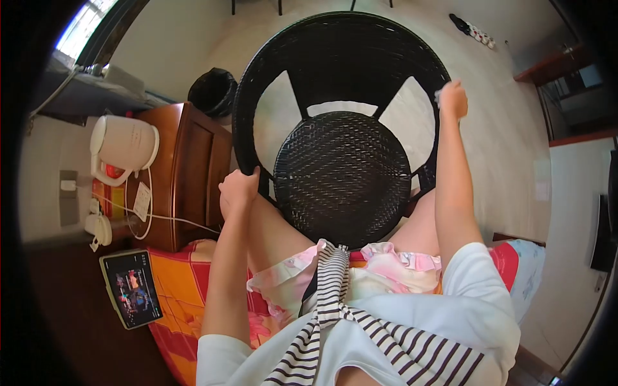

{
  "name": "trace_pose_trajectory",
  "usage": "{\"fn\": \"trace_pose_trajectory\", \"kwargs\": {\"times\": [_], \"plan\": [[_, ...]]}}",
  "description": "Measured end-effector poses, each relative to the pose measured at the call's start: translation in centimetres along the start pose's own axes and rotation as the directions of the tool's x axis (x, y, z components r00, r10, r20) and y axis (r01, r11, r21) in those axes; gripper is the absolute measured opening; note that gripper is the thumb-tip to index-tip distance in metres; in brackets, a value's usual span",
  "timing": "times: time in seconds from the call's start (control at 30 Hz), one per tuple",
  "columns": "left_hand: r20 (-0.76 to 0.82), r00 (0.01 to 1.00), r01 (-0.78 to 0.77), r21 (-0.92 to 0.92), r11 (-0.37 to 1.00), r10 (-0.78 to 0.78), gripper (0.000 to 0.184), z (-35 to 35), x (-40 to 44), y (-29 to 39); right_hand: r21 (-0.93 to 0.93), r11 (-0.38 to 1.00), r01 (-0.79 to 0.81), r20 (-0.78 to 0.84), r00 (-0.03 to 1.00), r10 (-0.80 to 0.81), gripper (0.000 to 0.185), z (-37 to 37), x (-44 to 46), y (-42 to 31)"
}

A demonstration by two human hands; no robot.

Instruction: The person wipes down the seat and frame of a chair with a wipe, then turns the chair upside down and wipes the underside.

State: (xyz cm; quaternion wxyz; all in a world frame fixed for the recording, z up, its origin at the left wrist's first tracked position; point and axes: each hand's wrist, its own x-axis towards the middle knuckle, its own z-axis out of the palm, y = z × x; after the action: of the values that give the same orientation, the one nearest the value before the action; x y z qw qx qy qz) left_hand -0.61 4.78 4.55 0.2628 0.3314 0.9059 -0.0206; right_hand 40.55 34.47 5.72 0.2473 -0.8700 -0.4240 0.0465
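A round black woven wicker armchair (344,167) stands in front of me, between my knees, its curved back away from me. My left hand (238,193) is closed around the left end of its armrest rim. At the right side of the rim, my right hand (454,101) is closed, with a small whitish wad (439,98), perhaps cloth or tissue, showing between the fingers and the black weave. What exactly this wad is, I cannot make out.
To the left, a wooden cabinet (187,174) carries a white kettle (125,145) and cords. Behind it stands a black-lined bin (212,91). A tablet (132,289) lies on the orange bedding (177,283). A dark and white item (473,31) lies on the floor at upper right.
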Motion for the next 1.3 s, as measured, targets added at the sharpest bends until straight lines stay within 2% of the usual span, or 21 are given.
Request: {"fn": "trace_pose_trajectory", "kwargs": {"times": [0.07, 0.13, 0.2, 0.27, 0.33, 0.37, 0.4, 0.43, 0.47, 0.53, 0.67, 0.73, 0.8, 0.87, 0.93, 1.07, 1.17, 1.27, 1.3], "plan": [[0.009, 1.0, 0.007, 0.006, 1.0, -0.007, 0.057, 0.0, 0.1, -0.2, -0.007, 1.0, 0.012, 0.085, 0.996, -0.012, 0.058, -0.4, 0.5, -5.6], [0.014, 1.0, -0.001, 0.009, 1.0, 0.001, 0.056, -0.2, 0.1, -0.3, -0.024, 0.995, 0.096, 0.099, 0.991, -0.093, 0.059, -0.6, -0.8, -11.2], [0.015, 1.0, -0.005, -0.004, 1.0, 0.005, 0.055, -0.1, 0.4, -0.5, -0.048, 0.943, 0.33, 0.243, 0.919, -0.31, 0.06, -1.8, -3.6, -16.3], [0.019, 1.0, -0.003, -0.014, 1.0, 0.003, 0.055, -0.5, -0.1, -0.3, -0.04, 0.845, 0.534, 0.085, 0.844, -0.53, 0.061, 0.0, -6.5, -19.9], [-0.051, 0.998, -0.047, -0.016, 0.999, 0.047, 0.054, -0.2, 0.2, -0.7, -0.102, 0.651, 0.752, 0.057, 0.658, -0.751, 0.061, 3.0, -8.7, -23.2], [-0.113, 0.991, -0.073, -0.004, 0.997, 0.072, 0.054, 1.0, 1.1, -1.2, -0.113, 0.646, 0.755, 0.053, 0.654, -0.754, 0.05, 3.1, -11.3, -24.4], [-0.177, 0.979, -0.098, 0.006, 0.995, 0.098, 0.054, 2.1, 1.8, -1.7, -0.124, 0.64, 0.758, 0.045, 0.648, -0.76, 0.047, 2.8, -13.8, -25.8], [-0.176, 0.98, -0.096, 0.004, 0.995, 0.095, 0.053, 2.6, 2.4, -1.9, -0.08, 0.506, 0.859, 0.04, 0.51, -0.859, 0.048, 4.3, -15.3, -26.6], [-0.18, 0.979, -0.1, 0.006, 0.995, 0.099, 0.052, 2.7, 2.5, -2.0, -0.039, 0.357, 0.933, 0.024, 0.358, -0.933, 0.058, 6.1, -16.8, -27.1], [-0.187, 0.976, -0.112, 0.013, 0.994, 0.113, 0.051, 2.8, 2.7, -2.1, -0.018, 0.208, 0.978, -0.072, 0.206, -0.976, 0.054, 7.2, -20.6, -27.5], [-0.163, 0.98, -0.109, 0.056, 0.993, 0.116, 0.053, 2.7, 2.7, -2.1, 0.037, -0.026, 0.999, -0.085, -0.023, -0.996, 0.05, 7.7, -27.4, -26.2], [-0.242, 0.959, -0.132, 0.067, 0.989, 0.144, 0.059, 3.8, 3.2, -2.5, 0.071, -0.169, 0.983, -0.088, -0.163, -0.983, 0.044, 8.3, -31.2, -24.5], [-0.29, 0.947, -0.132, 0.04, 0.99, 0.138, 0.067, 3.9, 2.9, -2.6, 0.178, -0.268, 0.947, -0.145, -0.244, -0.959, 0.039, 8.8, -34.3, -22.2], [-0.307, 0.946, -0.111, -0.016, 0.994, 0.101, 0.079, 3.3, 2.1, -2.4, 0.238, -0.29, 0.927, -0.17, -0.254, -0.952, 0.037, 9.4, -37.1, -20.0], [-0.367, 0.918, -0.195, -0.085, 0.977, 0.151, 0.089, 3.1, 1.2, -3.1, 0.372, -0.348, 0.86, -0.242, -0.272, -0.931, 0.037, 9.9, -38.4, -17.9], [-0.461, 0.867, -0.329, -0.241, 0.913, 0.191, 0.099, 4.2, -0.7, -6.0, 0.456, -0.483, 0.748, -0.261, -0.406, -0.876, 0.033, 9.3, -39.9, -14.0], [-0.384, 0.923, -0.098, -0.257, 0.961, -0.008, 0.111, 5.9, -1.6, -7.6, 0.54, -0.472, 0.697, -0.188, -0.447, -0.875, 0.023, 9.2, -41.7, -10.1], [-0.204, 0.969, 0.054, -0.362, 0.93, -0.136, 0.121, 4.2, -5.3, -7.0, 0.643, -0.354, 0.679, -0.241, -0.26, -0.935, 0.02, 10.0, -43.9, -5.5], [-0.202, 0.97, 0.055, -0.357, 0.932, -0.135, 0.125, 4.6, -5.6, -7.2, 0.662, -0.325, 0.676, -0.228, -0.231, -0.946, 0.018, 10.3, -44.1, -4.9]]}}
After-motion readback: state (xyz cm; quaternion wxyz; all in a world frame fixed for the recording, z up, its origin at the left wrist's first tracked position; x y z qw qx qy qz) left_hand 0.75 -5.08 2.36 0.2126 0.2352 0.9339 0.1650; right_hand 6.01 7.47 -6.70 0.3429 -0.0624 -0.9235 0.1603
